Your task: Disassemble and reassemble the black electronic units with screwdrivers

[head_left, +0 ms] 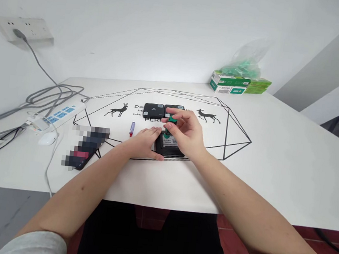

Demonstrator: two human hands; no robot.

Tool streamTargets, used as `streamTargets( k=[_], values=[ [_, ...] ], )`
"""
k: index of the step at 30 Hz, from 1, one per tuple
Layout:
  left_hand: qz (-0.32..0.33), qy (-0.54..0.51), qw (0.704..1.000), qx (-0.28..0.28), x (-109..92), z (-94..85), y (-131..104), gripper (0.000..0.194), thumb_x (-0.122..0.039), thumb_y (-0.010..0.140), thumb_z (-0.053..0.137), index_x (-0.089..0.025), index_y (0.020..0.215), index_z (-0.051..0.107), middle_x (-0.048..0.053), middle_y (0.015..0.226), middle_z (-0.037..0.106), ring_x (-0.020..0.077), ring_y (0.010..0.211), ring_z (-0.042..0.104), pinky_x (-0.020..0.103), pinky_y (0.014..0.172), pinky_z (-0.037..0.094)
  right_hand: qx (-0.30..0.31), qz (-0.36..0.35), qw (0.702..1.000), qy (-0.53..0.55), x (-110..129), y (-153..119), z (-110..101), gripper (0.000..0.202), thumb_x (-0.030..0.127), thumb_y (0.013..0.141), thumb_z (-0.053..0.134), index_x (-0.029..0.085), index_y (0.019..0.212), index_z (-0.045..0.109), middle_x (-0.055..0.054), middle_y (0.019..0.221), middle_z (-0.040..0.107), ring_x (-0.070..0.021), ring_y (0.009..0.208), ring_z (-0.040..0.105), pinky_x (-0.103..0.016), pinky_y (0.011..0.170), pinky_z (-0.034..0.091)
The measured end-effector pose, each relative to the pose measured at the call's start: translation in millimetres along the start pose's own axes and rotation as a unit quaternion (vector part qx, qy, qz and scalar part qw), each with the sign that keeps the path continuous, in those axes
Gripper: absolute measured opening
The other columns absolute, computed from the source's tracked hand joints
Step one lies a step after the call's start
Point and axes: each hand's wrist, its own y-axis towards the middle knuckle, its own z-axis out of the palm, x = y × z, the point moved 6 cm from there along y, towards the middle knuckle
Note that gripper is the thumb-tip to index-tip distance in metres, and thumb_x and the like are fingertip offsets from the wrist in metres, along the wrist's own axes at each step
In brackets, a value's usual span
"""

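A black box-shaped device (169, 151) with a label on its upper face lies on the white mat near the middle of the table. My left hand (147, 143) rests against its left side, fingers stretched out and thumb at the near edge. Above the device, my right hand (186, 132) has its fingers closed round a green screwdriver (172, 120), which stands upright with its lower end over the label. Whether the tip touches a screw is too small to tell. Behind are two black square boxes (153, 110), the right one partly covered by my right hand.
A small purple screwdriver (132, 128) lies left of my left hand. Farther left are a blurred dark phone (87, 148), a white power strip (64, 115) and coiled grey cables (55, 90). Green and white cartons (229, 83) with a plastic bag (245, 62) stand by the wall.
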Motion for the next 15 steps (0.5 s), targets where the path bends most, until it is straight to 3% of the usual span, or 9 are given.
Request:
streamTargets(
  k=[4, 9, 15],
  values=[
    [-0.006, -0.02, 1.0, 0.006, -1, -0.7, 0, 0.123, -0.084, 0.088, 0.069, -0.021, 0.178, 0.016, 0.02, 0.18, 0.034, 0.0465, 0.166, 0.03, 0.059, 0.13, 0.028, -0.013, 0.004, 1.0, -0.002, 0, -2, 0, 0.033, 0.051, 0.094, 0.084, 0.03, 0.106, 0.063, -0.006, 0.127, 0.081, -0.0201, 0.094, 0.08, -0.044, 0.087, 0.068],
    [-0.021, -0.021, 0.999, 0.011, -1, -1.4, 1, 0.123, -0.084, 0.085, 0.072, -0.019, 0.176, 0.022, 0.021, 0.179, 0.035, 0.0472, 0.166, 0.03, 0.059, 0.131, 0.028, 0.012, -0.04, 0.996, -0.085, 12, 0, -6, 0.017, 0.041, 0.104, 0.068, 0.032, 0.117, 0.075, -0.007, 0.131, 0.083, -0.0252, 0.117, 0.078, -0.046, 0.089, 0.064],
    [-0.012, -0.023, 1.0, 0.007, -3, -3.3, 0, 0.119, -0.084, 0.085, 0.071, -0.021, 0.175, 0.026, 0.019, 0.178, 0.039, 0.0472, 0.166, 0.03, 0.06, 0.131, 0.028, 0.028, -0.059, 0.988, -0.143, 19, 3, -8, 0.029, 0.025, 0.103, 0.057, 0.033, 0.119, 0.081, -0.004, 0.114, 0.085, -0.0238, 0.104, 0.075, -0.048, 0.088, 0.063]
  ],
)
